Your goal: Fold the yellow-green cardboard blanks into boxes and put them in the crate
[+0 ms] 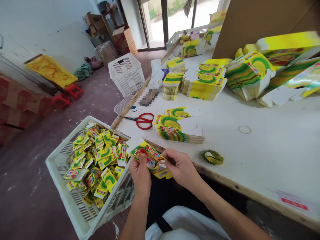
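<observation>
Between my two hands is a small yellow and green printed carton (147, 151), tilted, with a white flap sticking out at its upper left. My left hand (141, 171) grips its left side, thumb pressed on the printed face. At the carton's right end, the fingers of my right hand (178, 166) are closed on its edge; a small white part shows by the fingertips. A stack of flat cartons (175, 128) lies on the white table (250, 140) just beyond my hands. To the left, a white plastic crate (57, 163) holds many small yellow cartons.
Red-handled scissors (143, 120) lie near the table's wooden edge. A crumpled green and yellow wrapper (212, 156) and a rubber band (244, 129) are on the right. More carton stacks (205, 81) stand farther back. Another white crate (126, 71) is on the floor.
</observation>
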`<state>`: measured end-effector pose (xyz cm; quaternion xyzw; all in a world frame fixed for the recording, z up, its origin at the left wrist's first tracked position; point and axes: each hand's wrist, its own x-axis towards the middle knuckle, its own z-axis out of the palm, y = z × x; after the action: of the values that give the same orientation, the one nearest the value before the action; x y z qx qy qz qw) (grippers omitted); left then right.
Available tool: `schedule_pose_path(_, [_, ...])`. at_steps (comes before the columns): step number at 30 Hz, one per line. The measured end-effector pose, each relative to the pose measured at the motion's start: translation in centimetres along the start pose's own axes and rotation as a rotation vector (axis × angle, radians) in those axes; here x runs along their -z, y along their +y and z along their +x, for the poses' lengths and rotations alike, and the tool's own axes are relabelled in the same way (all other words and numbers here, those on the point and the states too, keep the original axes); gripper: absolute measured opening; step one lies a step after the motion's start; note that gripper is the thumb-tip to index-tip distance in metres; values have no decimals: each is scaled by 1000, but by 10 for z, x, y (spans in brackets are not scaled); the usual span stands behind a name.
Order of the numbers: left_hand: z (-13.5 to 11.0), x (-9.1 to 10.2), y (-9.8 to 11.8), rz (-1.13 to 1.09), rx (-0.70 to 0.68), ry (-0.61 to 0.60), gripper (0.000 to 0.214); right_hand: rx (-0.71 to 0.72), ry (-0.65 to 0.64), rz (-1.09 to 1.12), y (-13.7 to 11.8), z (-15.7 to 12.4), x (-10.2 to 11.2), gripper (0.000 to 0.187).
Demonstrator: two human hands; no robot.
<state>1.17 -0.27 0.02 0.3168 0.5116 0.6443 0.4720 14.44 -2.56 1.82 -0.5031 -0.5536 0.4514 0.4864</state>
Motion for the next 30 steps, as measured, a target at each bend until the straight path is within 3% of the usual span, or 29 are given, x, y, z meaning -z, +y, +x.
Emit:
schedule_pose_path(3, [11, 13, 17, 38, -28, -72, 39, 115, 64, -107, 3, 2, 14, 19])
schedule_pose_path(6, [21, 28, 50, 99, -257, -201, 62, 359, 59, -360, -2, 2, 31, 28])
schedule_pose_path(8, [20, 33, 70, 294, -400, -326, 82, 529, 16, -521, -11, 0, 37, 28])
schedule_pose_path(10, [12, 29, 80, 644, -335, -536, 95, 657, -36, -583, -20, -4, 35, 27])
schedule_pose_path(12, [1, 19, 78, 831, -247, -732, 80, 701, -28, -548, -24, -7, 29, 28])
schedule_pose_path(14, [-8, 9, 67, 850, -189, -772, 60, 618, 111, -444, -22, -9, 22, 34])
schedule_pose_path(17, [-15, 2, 48, 806, -253, -647, 57, 313, 302, -133, -10, -8, 15, 61])
schedule_pose_path(19, [-18, 2, 39, 784, -342, -605, 66, 95, 207, 104, -3, -5, 11, 59])
schedule_pose_path(22, [-21, 4, 32, 782, -471, -646, 66, -133, -37, 317, 2, -1, 6, 45])
schedule_pose_path(25, [-20, 6, 30, 836, -498, -647, 49, -143, -90, 323, 2, 2, 3, 42])
schedule_pose_path(30, [-13, 12, 18, 784, -326, -635, 55, 145, -188, -18, -2, -3, 5, 53])
